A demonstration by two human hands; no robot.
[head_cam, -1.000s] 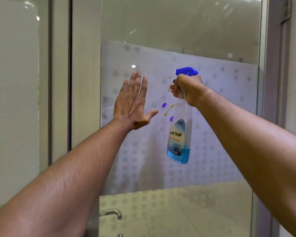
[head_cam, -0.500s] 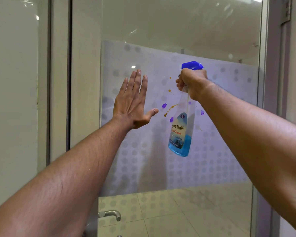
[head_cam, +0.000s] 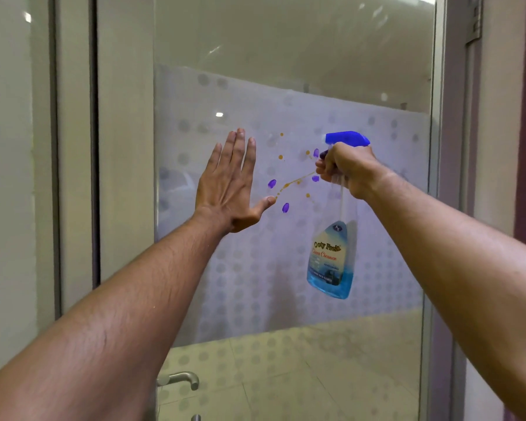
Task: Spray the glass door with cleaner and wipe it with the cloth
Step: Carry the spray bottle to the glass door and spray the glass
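The left hand (head_cam: 228, 183) lies flat on the glass door (head_cam: 286, 268); stains (head_cam: 286, 185) sit between it and the right hand (head_cam: 346, 170), from which the spray bottle (head_cam: 331, 259) hangs; the door handle (head_cam: 179, 379) is below the left hand

Two hands (head_cam: 228, 183) — one spray bottle (head_cam: 331, 256), one glass door (head_cam: 286, 56), one door handle (head_cam: 179, 379).

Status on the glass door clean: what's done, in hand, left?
Done: nothing visible; the purple and orange stains sit intact on the frosted dotted glass door. In hand: the right hand grips the clear spray bottle with blue trigger head and blue cleaner, nozzle aimed at the stains; the left hand is flat, fingers straight, at the glass. Left: spraying and wiping; no cloth is in view.
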